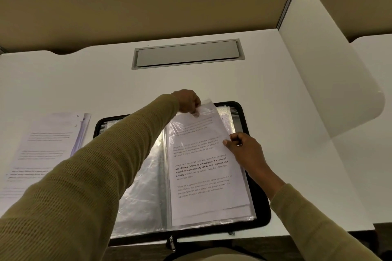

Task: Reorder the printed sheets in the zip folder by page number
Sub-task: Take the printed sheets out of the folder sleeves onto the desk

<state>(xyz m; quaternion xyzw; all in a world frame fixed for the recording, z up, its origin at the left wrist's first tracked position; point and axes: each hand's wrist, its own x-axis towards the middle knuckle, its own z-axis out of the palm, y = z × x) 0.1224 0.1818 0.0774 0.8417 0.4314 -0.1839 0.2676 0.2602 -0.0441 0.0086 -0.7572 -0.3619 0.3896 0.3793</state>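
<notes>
Head view: a person's left hand (187, 101) pinches the top edge of a clear sleeve (209, 110) at the 12 o'clock end of a printed sheet (201, 171), while the right hand (246, 150), well apart, grips that sheet's edge at 3 o'clock. The sheet lies on the right half of the open zip folder (262, 214), at 6 o'clock on the white desk (275, 91). Loose sheets (42, 150) lie at the folder's 9 o'clock.

- Sleeved arm reaching forward and across, the left hand (187, 101) pinches the sheet (203, 171) at its top edge.
- The right hand (247, 151), fingers curled, grips the same sheet's right edge.
</notes>
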